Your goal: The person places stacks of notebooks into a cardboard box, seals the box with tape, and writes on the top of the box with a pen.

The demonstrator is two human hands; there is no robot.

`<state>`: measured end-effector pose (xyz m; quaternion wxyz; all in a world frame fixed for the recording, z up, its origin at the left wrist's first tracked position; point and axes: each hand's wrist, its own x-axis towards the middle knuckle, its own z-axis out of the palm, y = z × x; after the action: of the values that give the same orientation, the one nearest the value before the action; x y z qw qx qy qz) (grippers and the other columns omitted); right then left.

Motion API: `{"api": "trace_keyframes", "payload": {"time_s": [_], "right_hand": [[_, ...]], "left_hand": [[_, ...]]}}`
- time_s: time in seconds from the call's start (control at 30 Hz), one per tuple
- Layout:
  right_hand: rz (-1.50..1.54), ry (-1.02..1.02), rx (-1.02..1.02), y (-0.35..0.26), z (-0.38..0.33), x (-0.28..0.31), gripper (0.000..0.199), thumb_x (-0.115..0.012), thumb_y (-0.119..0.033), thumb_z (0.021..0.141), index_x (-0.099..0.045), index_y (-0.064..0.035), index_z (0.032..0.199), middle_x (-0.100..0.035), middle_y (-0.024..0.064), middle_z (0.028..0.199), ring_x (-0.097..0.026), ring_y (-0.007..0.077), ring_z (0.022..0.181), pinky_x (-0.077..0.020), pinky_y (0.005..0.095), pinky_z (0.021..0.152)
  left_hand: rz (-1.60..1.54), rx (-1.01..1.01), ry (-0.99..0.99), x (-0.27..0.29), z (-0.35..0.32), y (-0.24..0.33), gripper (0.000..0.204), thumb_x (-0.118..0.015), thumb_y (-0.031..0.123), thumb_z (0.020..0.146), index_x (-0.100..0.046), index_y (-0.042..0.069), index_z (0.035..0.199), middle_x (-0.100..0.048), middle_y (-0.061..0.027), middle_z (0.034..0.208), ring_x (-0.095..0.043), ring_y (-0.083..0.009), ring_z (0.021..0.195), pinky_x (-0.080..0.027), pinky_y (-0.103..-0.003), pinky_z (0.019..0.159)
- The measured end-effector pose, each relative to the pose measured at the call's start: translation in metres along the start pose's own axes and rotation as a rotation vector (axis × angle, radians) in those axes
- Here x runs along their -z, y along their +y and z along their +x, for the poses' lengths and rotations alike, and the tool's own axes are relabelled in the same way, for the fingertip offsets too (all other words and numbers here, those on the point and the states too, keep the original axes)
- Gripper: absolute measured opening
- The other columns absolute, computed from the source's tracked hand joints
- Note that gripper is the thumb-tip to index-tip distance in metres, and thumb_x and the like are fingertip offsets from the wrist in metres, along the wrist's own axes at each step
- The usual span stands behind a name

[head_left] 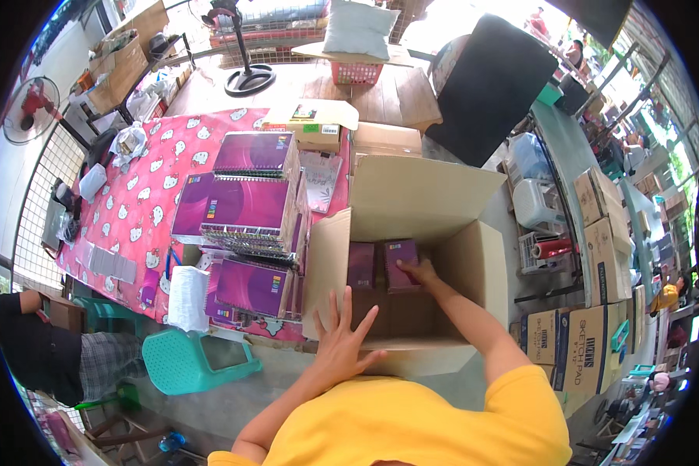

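Yellow shirt [412, 423], purple notebook [398, 253] against right fingers [413, 269]

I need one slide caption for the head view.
Right hand on a purple notebook inside an open cardboard box, left hand spread.

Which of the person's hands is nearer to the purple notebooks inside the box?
Right. The right hand is inside the box, at the right-hand notebook; the left hand is by the box's near left corner, apart from them.
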<state>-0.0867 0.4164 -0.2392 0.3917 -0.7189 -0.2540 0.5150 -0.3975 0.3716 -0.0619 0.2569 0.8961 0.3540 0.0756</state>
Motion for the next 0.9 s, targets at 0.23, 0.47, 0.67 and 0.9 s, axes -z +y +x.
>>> {"api": "trace_keyframes", "payload": {"time_s": [0.23,0.47,0.67,0.9], "right_hand": [[-0.953,0.061,0.593,0.085,0.039,-0.021,0.091,-0.072,-0.033,0.075,-0.022,-0.0092,0.147,-0.028,0.0286,0.143,-0.045,0.0467,0.119,-0.0392,0.0465,0.1],[-0.951,-0.115,0.433,0.063,0.009,-0.02,0.074,-0.051,-0.001,0.086,-0.022,-0.0315,0.148,0.004,0.0314,0.15,-0.021,0.0468,0.137,-0.0263,0.0451,0.11],[-1.518,0.073,0.59,0.044,-0.006,-0.058,0.08,-0.056,-0.04,0.085,-0.017,-0.0107,0.149,-0.003,0.0421,0.144,-0.018,0.0608,0.13,-0.0217,0.0699,0.099],[-1.564,0.154,0.487,0.083,0.034,-0.075,0.095,-0.056,-0.054,0.081,-0.01,-0.0045,0.148,-0.006,0.0502,0.137,-0.015,0.0665,0.127,-0.0218,0.0718,0.097]], "left_hand": [[-0.069,-0.048,0.075,-0.016,-0.005,-0.017,0.064,-0.068,0.056,0.074,-0.062,0.012,0.12,-0.011,-0.0153,0.155,-0.004,-0.0493,0.139,-0.014,-0.072,0.1],[-0.113,-0.107,0.079,-0.016,-0.001,-0.014,0.049,-0.069,0.052,0.074,-0.073,0.006,0.088,-0.015,-0.0118,0.154,-0.003,-0.0494,0.139,-0.018,-0.072,0.099],[-0.113,-0.122,0.094,-0.017,-0.007,-0.02,0.048,-0.069,0.052,0.074,-0.073,0.004,0.073,-0.017,-0.0104,0.154,-0.001,-0.0499,0.139,-0.018,-0.071,0.101],[-0.108,-0.145,0.091,-0.012,-0.005,-0.018,0.043,-0.07,0.05,0.074,-0.073,0.008,0.078,-0.021,-0.0115,0.153,-0.004,-0.0515,0.138,-0.018,-0.066,0.105]]}}
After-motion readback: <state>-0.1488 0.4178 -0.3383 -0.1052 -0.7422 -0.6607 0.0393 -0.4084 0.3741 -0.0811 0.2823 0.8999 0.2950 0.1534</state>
